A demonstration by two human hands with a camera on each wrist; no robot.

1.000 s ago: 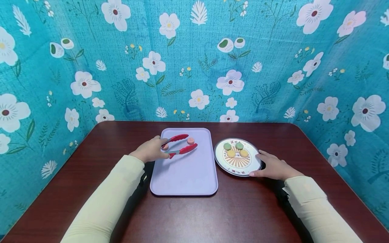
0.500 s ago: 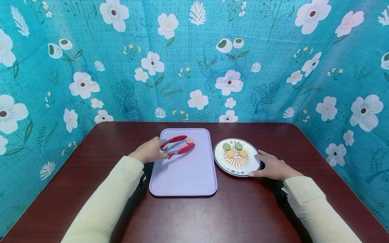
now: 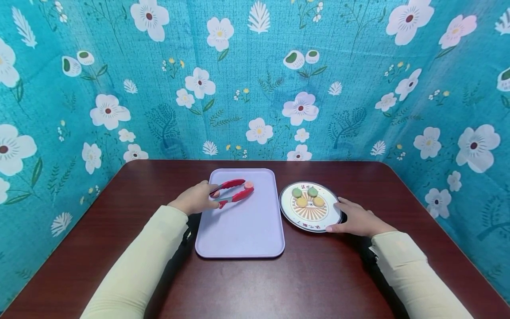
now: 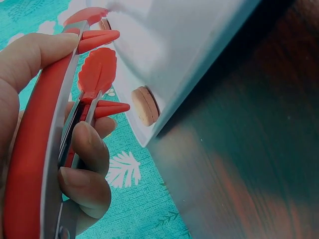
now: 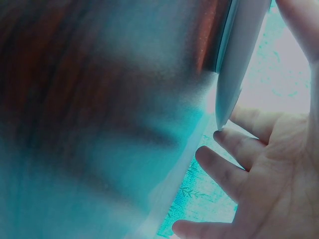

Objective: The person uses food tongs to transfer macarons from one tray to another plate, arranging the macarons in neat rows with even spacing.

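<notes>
In the head view my left hand [image 3: 194, 198] grips a pair of red-tipped tongs [image 3: 242, 194] over the upper part of a lilac tray [image 3: 241, 235]. The tong heads stand apart, close to a pink macaron [image 3: 249, 184]; whether they touch it I cannot tell. Another pink macaron [image 3: 215, 194] lies nearer the hand, partly behind the tongs; a macaron [image 4: 145, 106] shows at the tray's corner in the left wrist view. My right hand [image 3: 358, 218] is at the right edge of a white plate [image 3: 331, 216], its fingers [image 5: 222, 174] spread and mostly straight in the right wrist view.
On the plate sit two green macarons [image 3: 312, 191] and two yellow macarons [image 3: 301, 202]. Tray and plate stand side by side on a dark red-brown table [image 3: 239, 288]. A blue flowered cloth [image 3: 247, 88] hangs behind and at both sides.
The tong heads have drawn slightly closer together and nearer the far pink macaron. My right hand stays at the plate's edge.
</notes>
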